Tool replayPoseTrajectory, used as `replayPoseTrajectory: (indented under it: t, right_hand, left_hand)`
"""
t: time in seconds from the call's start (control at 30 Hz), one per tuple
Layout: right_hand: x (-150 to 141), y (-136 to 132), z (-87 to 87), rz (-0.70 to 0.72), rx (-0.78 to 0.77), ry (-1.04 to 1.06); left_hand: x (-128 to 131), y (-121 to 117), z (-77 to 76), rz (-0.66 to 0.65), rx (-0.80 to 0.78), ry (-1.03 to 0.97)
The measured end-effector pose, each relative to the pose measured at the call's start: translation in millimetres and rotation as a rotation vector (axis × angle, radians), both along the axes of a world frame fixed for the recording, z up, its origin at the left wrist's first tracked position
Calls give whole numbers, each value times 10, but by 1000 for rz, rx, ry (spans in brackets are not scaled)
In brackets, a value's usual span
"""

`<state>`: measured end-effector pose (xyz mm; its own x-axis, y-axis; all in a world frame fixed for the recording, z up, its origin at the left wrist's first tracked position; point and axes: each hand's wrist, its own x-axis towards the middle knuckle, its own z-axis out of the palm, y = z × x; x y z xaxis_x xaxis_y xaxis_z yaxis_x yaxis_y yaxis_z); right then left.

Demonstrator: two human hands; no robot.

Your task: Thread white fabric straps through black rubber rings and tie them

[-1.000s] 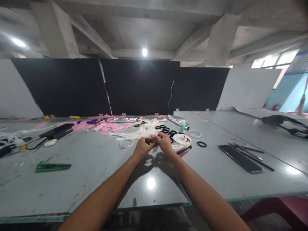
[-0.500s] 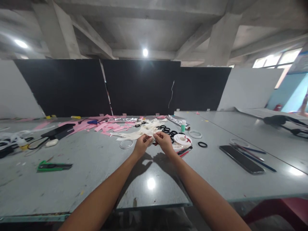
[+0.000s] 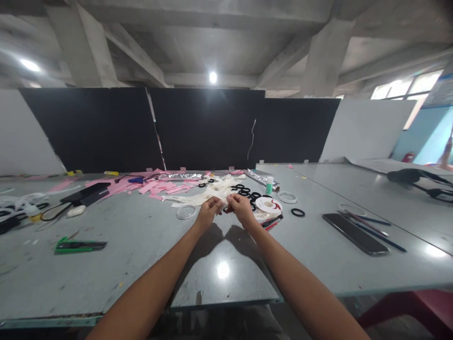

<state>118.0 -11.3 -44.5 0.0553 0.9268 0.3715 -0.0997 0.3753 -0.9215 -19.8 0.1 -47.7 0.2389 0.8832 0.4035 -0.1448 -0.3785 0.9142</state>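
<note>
My left hand (image 3: 209,211) and my right hand (image 3: 241,208) meet close together above the middle of the table, fingertips pinched and a small gap between them. What the fingers pinch is too small to make out; it may blend into the pale ribbon strips (image 3: 191,199) heaped just behind. Several black rings (image 3: 244,190) lie beyond my right hand. Beside that hand are a white spool (image 3: 268,204) with a bit of red ribbon and a red and black cutter (image 3: 272,222). Left of my left hand rests a clear ring (image 3: 186,212).
Pink strips (image 3: 166,188) and a foil-like roll (image 3: 262,179) lie toward the back. A glue stick (image 3: 269,185) stands near the spool. A green cutter (image 3: 79,245) is at left. Rightward lie a lone black ring (image 3: 297,213) and a dark phone (image 3: 354,234).
The fingertips of my two hands have drawn slightly apart, and the pale bit seen between them before is less visible. Objects on the table have stayed put.
</note>
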Motion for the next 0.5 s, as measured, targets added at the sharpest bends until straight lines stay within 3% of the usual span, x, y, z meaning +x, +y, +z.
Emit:
replayPoseTrajectory:
  t: [0.17,0.33,0.5]
  right_hand:
    - [-15,-32,4,8,110,-181]
    - [-44,-40,-9,-28,103,-103]
    - [-32,-42,12,-99,98,-83]
  left_hand:
    - [-39,65,-81,81,-84,25]
    - [-35,39,-43,101,-56,-76]
    - [-19,60,-48,73,-138,-235]
